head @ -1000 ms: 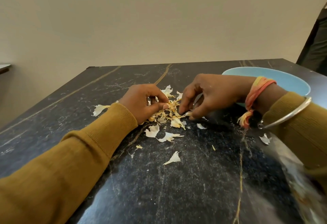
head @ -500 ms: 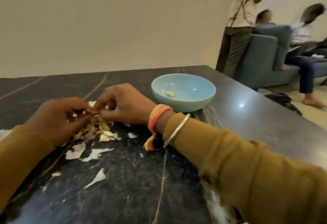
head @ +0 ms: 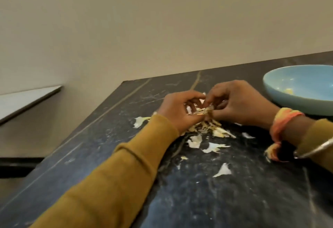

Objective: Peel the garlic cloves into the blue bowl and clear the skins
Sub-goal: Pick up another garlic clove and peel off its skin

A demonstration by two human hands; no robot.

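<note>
A: The left grip (head: 180,109)?

B: Clenched on a garlic piece (head: 207,111), thumb and fingertips pinching its left end. Hovered just above the heap, wrist cuffed in a mustard sleeve (head: 126,173).

A: And the right grip (head: 239,105)?

B: Curled onto the same piece from the right, fingertips meeting those of the left. Wore an orange band (head: 282,119) and a metal bangle (head: 315,148) at the wrist.

A: Looked like what, that piece?

B: Small, tan and papery, with a thin pale strip jutting leftward. Too blurred to tell whether hid a clove inside.

A: The skins (head: 207,127)?

B: Lay heaped on the dark veined table (head: 234,200), directly beneath both grips. Yellowish and dry at the middle, whiter toward the edges. Spread nearer as loose white flakes, with a lone flake (head: 223,170) nearest of all and another white scrap (head: 139,121) just left of the sleeve.

A: The blue bowl (head: 288,101)?

B: Stood on the table at the far right, just beyond the right wrist, cropped by the frame edge. Pale blue, shallow, glossy inside. Held one small yellowish bit (head: 288,90) low on its inner wall.
</note>
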